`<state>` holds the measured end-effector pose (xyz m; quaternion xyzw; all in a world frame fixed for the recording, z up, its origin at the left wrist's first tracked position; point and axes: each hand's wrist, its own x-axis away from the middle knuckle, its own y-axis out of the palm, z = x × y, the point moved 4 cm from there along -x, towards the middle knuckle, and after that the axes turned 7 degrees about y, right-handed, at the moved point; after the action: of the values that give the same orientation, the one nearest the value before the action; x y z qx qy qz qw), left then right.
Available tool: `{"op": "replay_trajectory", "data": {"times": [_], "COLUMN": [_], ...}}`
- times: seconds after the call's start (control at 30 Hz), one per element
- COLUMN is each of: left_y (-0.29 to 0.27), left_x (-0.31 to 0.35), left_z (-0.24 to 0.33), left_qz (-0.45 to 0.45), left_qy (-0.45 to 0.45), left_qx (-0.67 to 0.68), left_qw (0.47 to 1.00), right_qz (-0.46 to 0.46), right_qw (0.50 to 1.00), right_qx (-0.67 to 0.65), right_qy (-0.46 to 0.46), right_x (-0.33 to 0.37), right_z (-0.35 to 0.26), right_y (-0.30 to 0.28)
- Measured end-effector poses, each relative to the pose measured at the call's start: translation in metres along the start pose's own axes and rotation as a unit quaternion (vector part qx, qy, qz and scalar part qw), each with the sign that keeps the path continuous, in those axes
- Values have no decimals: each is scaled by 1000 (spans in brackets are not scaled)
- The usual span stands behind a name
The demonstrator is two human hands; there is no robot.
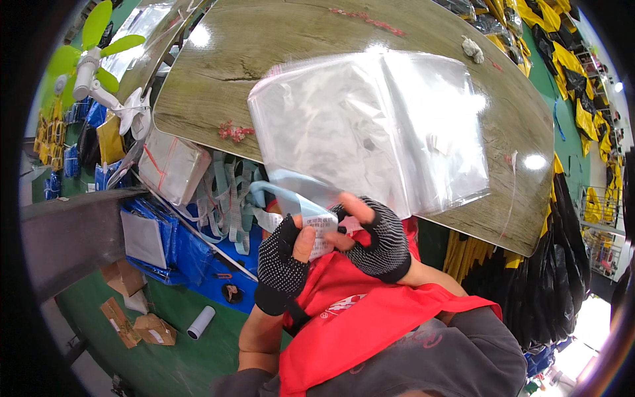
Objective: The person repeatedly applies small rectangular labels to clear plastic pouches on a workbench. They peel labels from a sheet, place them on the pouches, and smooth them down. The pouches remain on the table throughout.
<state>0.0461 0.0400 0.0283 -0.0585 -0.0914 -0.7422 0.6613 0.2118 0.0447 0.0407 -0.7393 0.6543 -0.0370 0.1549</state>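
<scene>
Both hands wear black knit gloves with white grip dots and bare fingertips. They meet in front of my red apron, at the near edge of the table. My left hand (283, 264) is closed, pinching a white printed label (319, 225) between thumb and fingers. From the label a pale blue strip (274, 188) loops up and to the left. My right hand (382, 241) is curled at the label's right side, its fingertips on the edge and slightly blurred. A small pink piece (354, 226) shows between its fingers. Just beyond lies a stack of clear plastic bags (317, 126).
The bags rest on a wood-grain table (218, 79) with red scraps (235, 131) on it. Left of it are a green fan (89, 66), hanging grey straps (228, 192) and blue packages (185, 248). Black and yellow material (549, 264) hangs at the right.
</scene>
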Motion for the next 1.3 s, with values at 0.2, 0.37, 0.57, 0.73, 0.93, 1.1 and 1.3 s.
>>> {"op": "replay_trajectory", "data": {"times": [0.2, 0.37, 0.57, 0.73, 0.93, 1.1, 1.3], "left_y": [-11, -9, -15, -21, -110, -148, -101], "left_x": [10, 9, 9, 10, 25, 45, 28], "left_z": [7, 8, 3, -3, -18, 16, 4], "left_qz": [-101, -115, -170, -164, 152, 262, 157], "left_qy": [-18, -55, 17, -9, -78, -18, -52], "left_qx": [-150, -123, -192, -191, -88, -162, -78], "left_qw": [983, 984, 966, 968, 981, 951, 983], "right_qz": [-66, -157, -191, -56, 60, -46, -24], "right_qw": [997, 986, 972, 997, 889, 901, 934], "right_qx": [19, 27, -102, -20, 425, 411, 352], "right_qy": [33, 49, 93, 51, -160, -133, -64], "right_x": [-32, -30, -32, -36, -64, -26, -13], "right_z": [5, 11, 30, 44, 60, 47, 66], "right_y": [10, 8, 2, -5, -13, -2, 10]}}
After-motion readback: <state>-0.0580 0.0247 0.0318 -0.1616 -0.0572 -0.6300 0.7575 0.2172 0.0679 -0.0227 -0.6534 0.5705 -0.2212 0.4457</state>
